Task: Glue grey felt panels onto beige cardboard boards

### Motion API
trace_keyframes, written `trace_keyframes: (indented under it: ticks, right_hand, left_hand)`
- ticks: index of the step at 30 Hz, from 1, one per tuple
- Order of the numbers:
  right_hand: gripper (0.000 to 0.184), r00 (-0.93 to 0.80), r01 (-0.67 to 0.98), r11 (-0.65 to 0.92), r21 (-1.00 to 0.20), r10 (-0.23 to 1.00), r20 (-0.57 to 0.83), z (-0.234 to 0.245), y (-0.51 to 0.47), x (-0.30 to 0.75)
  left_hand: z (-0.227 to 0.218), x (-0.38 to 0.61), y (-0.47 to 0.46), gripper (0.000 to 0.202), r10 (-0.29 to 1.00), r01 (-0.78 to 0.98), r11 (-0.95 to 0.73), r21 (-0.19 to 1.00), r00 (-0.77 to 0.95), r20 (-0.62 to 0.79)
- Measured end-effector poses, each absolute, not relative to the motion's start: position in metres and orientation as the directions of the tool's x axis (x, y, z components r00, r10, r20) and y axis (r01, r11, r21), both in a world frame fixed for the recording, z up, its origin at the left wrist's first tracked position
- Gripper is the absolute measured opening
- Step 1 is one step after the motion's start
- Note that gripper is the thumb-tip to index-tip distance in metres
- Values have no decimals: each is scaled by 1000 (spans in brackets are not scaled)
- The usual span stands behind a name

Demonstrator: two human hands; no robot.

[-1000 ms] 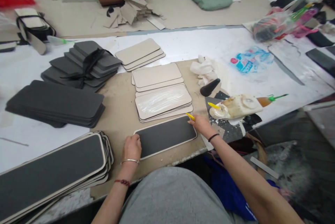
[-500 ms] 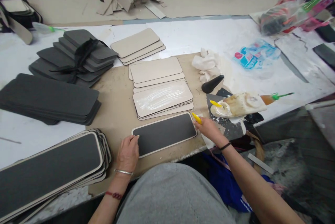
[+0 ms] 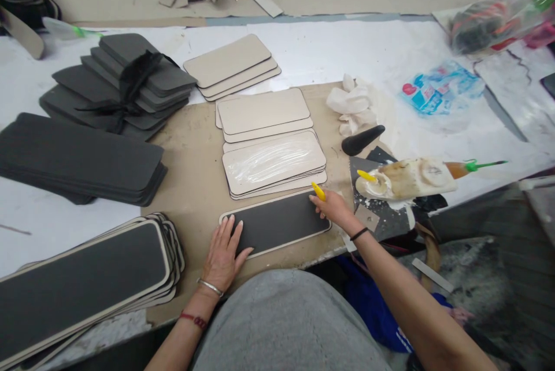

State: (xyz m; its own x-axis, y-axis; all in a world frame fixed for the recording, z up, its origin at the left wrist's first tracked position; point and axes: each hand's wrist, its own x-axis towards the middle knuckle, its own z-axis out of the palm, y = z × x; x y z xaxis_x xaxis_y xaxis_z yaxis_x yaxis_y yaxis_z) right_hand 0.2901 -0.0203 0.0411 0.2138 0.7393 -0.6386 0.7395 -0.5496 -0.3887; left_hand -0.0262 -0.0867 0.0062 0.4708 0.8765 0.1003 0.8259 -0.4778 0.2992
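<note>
A dark grey panel (image 3: 280, 222) glued on a beige board lies at the near edge of the brown work mat (image 3: 197, 174). My left hand (image 3: 224, 251) lies flat and open on the panel's left end. My right hand (image 3: 332, 207) rests on the panel's right end, closed on a small yellow tool (image 3: 318, 190). Just behind the panel is a stack of beige boards (image 3: 273, 162), the top one wet with glue.
Finished grey-on-beige panels (image 3: 87, 275) are piled at the near left. Stacks of dark grey pieces (image 3: 82, 157) and a tied bundle (image 3: 125, 79) sit further left. A glue bottle (image 3: 411, 177), a black handle (image 3: 362, 138) and white rags (image 3: 353, 102) lie right.
My left hand has opened from a curled grip at the panel's left edge and now lies flat on it. My right hand stays at the right end with the yellow tool.
</note>
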Motion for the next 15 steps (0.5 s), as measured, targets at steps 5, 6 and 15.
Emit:
trace_keyframes:
  ticks: [5, 6, 15]
  right_hand:
    - [23, 219, 726, -575, -378, 714, -665, 33, -18, 291]
    - [23, 218, 723, -580, -375, 707, -673, 33, -16, 291]
    - [23, 184, 634, -697, -336, 558, -809, 35, 1, 294]
  left_hand:
    - [0, -28, -88, 64, 874, 827, -482, 290, 477, 94]
    - [0, -28, -88, 65, 871, 825, -489, 284, 481, 100]
    - [-8, -29, -89, 66, 862, 807, -505, 306, 483, 150]
